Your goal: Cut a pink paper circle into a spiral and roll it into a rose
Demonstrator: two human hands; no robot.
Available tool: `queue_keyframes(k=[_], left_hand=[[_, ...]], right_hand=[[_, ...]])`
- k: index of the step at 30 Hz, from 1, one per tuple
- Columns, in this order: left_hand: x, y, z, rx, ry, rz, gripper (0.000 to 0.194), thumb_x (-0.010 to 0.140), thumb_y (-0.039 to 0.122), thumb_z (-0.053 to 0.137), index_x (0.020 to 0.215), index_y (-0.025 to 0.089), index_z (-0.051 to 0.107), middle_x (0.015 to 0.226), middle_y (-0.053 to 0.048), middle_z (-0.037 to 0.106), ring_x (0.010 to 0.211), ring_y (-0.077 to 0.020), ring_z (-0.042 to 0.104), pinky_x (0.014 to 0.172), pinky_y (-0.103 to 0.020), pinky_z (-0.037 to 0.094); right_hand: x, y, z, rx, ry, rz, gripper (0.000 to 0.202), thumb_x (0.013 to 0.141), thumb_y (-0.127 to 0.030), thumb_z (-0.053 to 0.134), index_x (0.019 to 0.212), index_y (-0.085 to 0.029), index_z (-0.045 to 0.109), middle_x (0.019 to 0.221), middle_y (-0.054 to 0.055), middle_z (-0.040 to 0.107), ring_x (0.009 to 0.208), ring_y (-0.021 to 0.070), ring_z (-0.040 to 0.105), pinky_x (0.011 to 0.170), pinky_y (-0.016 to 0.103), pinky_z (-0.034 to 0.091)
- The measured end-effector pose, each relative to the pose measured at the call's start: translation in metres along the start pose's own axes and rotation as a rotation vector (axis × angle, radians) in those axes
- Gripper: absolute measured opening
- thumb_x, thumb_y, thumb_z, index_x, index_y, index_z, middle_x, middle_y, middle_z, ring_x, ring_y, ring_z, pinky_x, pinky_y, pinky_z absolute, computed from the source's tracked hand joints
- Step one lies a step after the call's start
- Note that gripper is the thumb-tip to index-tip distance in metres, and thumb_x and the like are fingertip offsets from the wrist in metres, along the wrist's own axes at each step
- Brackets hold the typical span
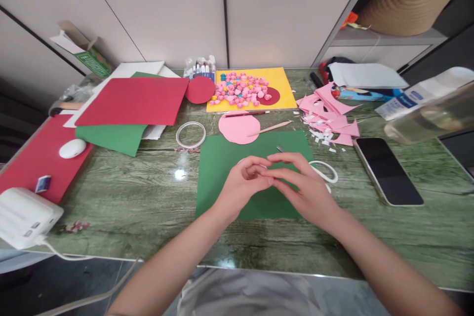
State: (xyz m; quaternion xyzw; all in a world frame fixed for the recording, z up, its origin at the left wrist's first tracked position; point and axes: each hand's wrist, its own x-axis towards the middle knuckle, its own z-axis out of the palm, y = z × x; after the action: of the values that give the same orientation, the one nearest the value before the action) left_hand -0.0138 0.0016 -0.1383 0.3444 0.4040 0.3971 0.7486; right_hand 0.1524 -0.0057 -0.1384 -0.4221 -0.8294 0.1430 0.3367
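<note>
Over a green paper sheet [213, 182], my left hand [239, 185] is curled, thumb and fingers drawn together; whatever it may hold is hidden. My right hand [309, 187] meets it at the fingertips, its fingers stretched and apart. Partly beneath my right hand lie scissors with white handles [335, 172]. A pink paper disc [237, 132] lies behind the green sheet, with a dark red pencil [244, 114] across its far edge and a pointed wooden stick [272, 128] on its right side. Many small pink, blue and yellow rolled pieces [237, 90] cover part of a yellow sheet [284, 81].
To the right lie pink paper scraps [335, 118], a phone [388, 170] and a clear bottle [437, 116]. A tape roll [190, 135], red sheets [137, 101] and a red disc [200, 90] sit leftward. A white charger [27, 217] with a cable stands at the left edge.
</note>
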Motion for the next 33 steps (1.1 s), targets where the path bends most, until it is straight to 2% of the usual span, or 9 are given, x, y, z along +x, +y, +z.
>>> queue_keyframes(k=[3, 10, 20, 25, 30, 33], left_hand=[[-0.0006, 0.0001, 0.0007, 0.02, 0.011, -0.008, 0.024, 0.067, 0.018, 0.072, 0.088, 0.019, 0.061, 0.086, 0.0, 0.064, 0.079, -0.0109, 0.058, 0.075, -0.025, 0.043], [-0.0021, 0.002, 0.0035, 0.016, 0.025, -0.044, 0.026, 0.067, 0.019, 0.073, 0.09, 0.018, 0.061, 0.082, -0.001, 0.066, 0.079, -0.012, 0.059, 0.077, -0.026, 0.043], [-0.0005, -0.0036, 0.0037, 0.009, -0.062, -0.005, 0.023, 0.068, 0.016, 0.071, 0.088, 0.018, 0.061, 0.082, -0.002, 0.065, 0.083, -0.0141, 0.06, 0.081, -0.029, 0.044], [-0.0007, -0.002, 0.005, 0.022, -0.053, 0.003, 0.025, 0.066, 0.017, 0.073, 0.087, 0.017, 0.061, 0.078, -0.002, 0.065, 0.081, -0.0148, 0.061, 0.08, -0.03, 0.044], [-0.0002, -0.0014, 0.001, 0.018, 0.021, -0.021, 0.027, 0.068, 0.022, 0.073, 0.091, 0.019, 0.06, 0.081, -0.001, 0.065, 0.077, -0.0121, 0.059, 0.073, -0.027, 0.044], [-0.0001, -0.0015, -0.0011, 0.03, 0.022, -0.027, 0.026, 0.07, 0.023, 0.071, 0.093, 0.019, 0.06, 0.083, -0.002, 0.064, 0.076, -0.0115, 0.058, 0.07, -0.026, 0.044]], right_hand=[[-0.0012, 0.0013, 0.0019, -0.009, 0.004, 0.002, 0.026, 0.089, -0.013, 0.051, 0.107, -0.027, 0.064, 0.111, 0.008, 0.06, 0.105, 0.0215, 0.056, 0.089, 0.042, 0.047], [-0.0035, 0.0038, 0.0023, -0.026, 0.149, 0.061, 0.008, 0.083, -0.018, 0.062, 0.083, -0.024, 0.066, 0.103, 0.006, 0.062, 0.097, 0.0231, 0.059, 0.082, 0.042, 0.048], [-0.0027, 0.0009, 0.0017, -0.009, 0.103, 0.114, 0.015, 0.077, -0.015, 0.064, 0.068, -0.022, 0.055, 0.099, 0.005, 0.061, 0.094, 0.0231, 0.06, 0.082, 0.042, 0.047], [-0.0023, 0.0009, 0.0021, -0.009, 0.084, 0.121, 0.016, 0.077, -0.014, 0.064, 0.068, -0.022, 0.053, 0.099, 0.005, 0.06, 0.096, 0.0233, 0.06, 0.084, 0.043, 0.046], [-0.0016, 0.0023, -0.0004, -0.026, 0.113, 0.102, 0.005, 0.08, -0.019, 0.064, 0.079, -0.024, 0.063, 0.1, 0.006, 0.06, 0.094, 0.0224, 0.06, 0.083, 0.041, 0.048], [-0.0014, 0.003, -0.0005, -0.022, 0.103, 0.079, 0.009, 0.083, -0.019, 0.062, 0.087, -0.026, 0.068, 0.101, 0.006, 0.061, 0.094, 0.0221, 0.061, 0.083, 0.041, 0.049]])
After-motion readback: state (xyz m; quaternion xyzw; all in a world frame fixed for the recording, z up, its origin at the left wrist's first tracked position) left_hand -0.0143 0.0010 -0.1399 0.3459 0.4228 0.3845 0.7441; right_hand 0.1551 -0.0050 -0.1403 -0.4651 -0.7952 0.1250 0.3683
